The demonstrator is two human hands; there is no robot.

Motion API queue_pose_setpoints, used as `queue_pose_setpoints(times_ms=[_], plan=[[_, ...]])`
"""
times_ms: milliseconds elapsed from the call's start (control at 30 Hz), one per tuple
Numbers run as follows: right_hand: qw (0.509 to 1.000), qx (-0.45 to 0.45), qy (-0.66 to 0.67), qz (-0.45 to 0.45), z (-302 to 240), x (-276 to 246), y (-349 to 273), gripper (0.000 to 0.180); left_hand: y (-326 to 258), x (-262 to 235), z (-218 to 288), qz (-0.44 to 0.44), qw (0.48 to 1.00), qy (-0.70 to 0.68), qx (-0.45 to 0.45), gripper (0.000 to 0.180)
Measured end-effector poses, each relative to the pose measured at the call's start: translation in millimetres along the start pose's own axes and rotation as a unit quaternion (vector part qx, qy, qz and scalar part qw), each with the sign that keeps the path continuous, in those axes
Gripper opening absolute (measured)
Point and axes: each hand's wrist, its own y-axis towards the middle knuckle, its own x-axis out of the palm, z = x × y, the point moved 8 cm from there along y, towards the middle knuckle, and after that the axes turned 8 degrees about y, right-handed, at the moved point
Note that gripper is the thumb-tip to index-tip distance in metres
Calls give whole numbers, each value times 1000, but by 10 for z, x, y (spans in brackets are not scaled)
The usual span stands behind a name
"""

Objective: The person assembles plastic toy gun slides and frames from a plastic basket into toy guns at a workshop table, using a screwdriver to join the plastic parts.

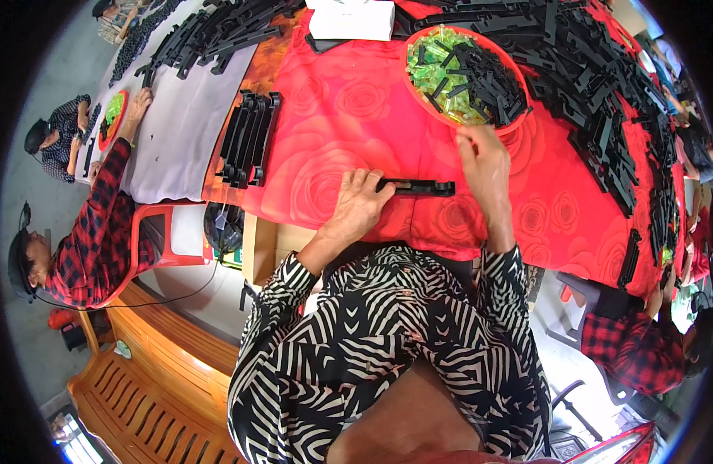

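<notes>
On the red flowered cloth in front of me lies a long black plastic part [426, 187] with a narrow slot along it. My left hand [358, 203] holds its left end down, thumb against the part and fingers bent over the cloth. Farther right, my right hand [486, 155] reaches to the near rim of a round red basket [410, 73]. Its fingers are drawn together, and whatever is between them cannot be made out. Inside the basket are small yellow-green clear pieces [432, 62] on the left and small black pieces [488, 81] on the right.
Several black parts [250, 139] stand in a row to the left. Large heaps of black parts [596, 100] cover the right side, and a white box [352, 20] sits at the back. A co-worker in red plaid [101, 232] sits at the grey-covered table, beside a wooden bench [155, 387].
</notes>
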Motion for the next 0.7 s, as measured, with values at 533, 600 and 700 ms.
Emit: queue_pose_setpoints(times_ms=[533, 600, 700], plan=[[980, -1, -58, -191, 526, 302, 479, 10, -215, -16, -318, 124, 974, -81, -173, 68], [980, -10, -47, -192, 491, 317, 480, 10, -220, 8, -323, 115, 974, -88, -174, 67], [985, -43, -21, -168, 414, 305, 449, 13, -216, 3, -312, 112, 974, -86, -178, 65]])
